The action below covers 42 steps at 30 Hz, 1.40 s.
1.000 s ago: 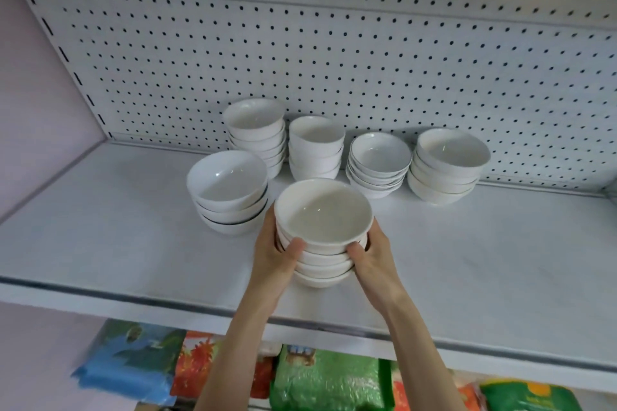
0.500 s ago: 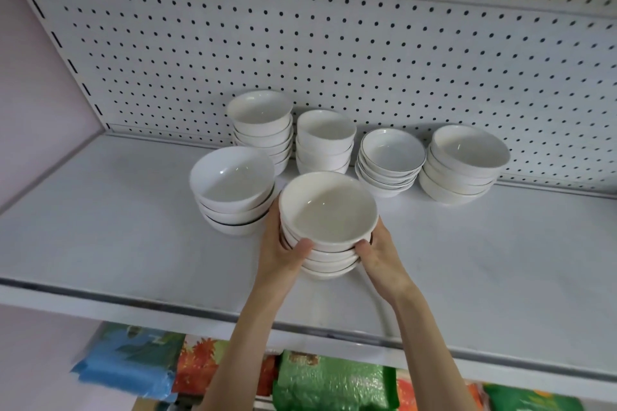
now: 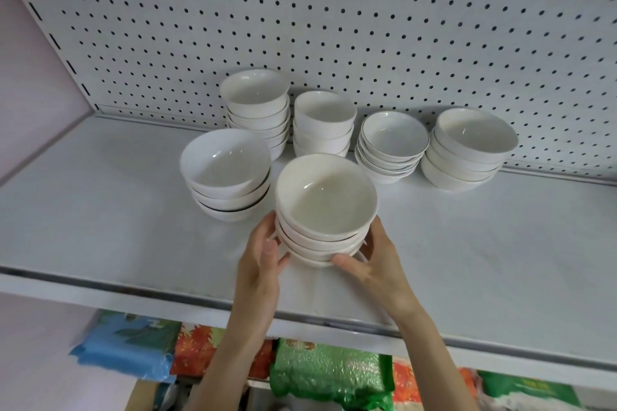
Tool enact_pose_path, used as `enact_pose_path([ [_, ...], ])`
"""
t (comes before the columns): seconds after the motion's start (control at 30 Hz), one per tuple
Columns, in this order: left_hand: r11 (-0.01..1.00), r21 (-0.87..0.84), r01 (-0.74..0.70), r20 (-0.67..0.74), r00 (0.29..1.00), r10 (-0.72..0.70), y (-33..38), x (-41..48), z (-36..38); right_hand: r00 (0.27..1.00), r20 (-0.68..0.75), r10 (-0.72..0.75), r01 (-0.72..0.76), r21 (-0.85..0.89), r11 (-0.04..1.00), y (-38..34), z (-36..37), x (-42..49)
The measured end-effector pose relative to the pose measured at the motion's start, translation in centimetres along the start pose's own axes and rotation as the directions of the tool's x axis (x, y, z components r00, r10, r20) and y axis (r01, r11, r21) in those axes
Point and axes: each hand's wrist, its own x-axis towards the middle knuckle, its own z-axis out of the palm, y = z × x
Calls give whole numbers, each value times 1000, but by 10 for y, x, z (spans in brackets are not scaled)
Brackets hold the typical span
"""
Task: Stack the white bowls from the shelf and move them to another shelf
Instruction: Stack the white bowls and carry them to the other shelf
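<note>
Two sets of fingers, left hand and right hand, curled round front bowl stack.

Soft, even light fills the shelf, bright without any harshness. The back stacks of bowls throw only faint grey shadows onto the pegboard behind them, along the shelf's back edge. Small glints sit inside the front stack of bowls. The wide lens bows the shelf's front edge and the pegboard's rows; the bags below look smeared.
</note>
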Motion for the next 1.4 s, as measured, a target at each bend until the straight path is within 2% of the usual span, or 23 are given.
enact_pose_path([
  [0.13, 994, -102, 48, -12, 999, -49, 5, 10, 1, 999, -46, -5, 4, -3, 1000, 2, 3, 3],
  [0.27, 991, -125, 53, 7, 999, -53, 2, 19, 6, 996, -79, -30, 29, -18, 999, -1, 8, 14],
  [0.5, 998, 65, 23, -11, 1000, -22, -9, 27, 12, 992, -114, -46, 43, -28, 999, -5, 12, 26],
  [0.6, 997, 80, 4, -6, 1000, -3, -11, 29, 12, 991, -123, -52, 50, -21, 999, -5, 12, 30],
  [0.77, 992, 98, 75, 48, 996, -80, -13, 35, 9, 990, -133, -56, 51, -35, 998, -8, 14, 36],
  [1.07, 990, 101, 99, 89, 990, -108, -10, 40, 2, 986, -158, -48, 35, -85, 996, -8, 21, 41],
  [1.2, 990, 107, 91, 125, 987, -104, -10, 40, -2, 993, -121, -16, 2, -114, 993, -11, 18, 41],
  [1.4, 986, 158, 49, 170, 983, -76, 1, 34, -2, 999, -42, 16, -28, -289, 957, -24, 7, 21],
])
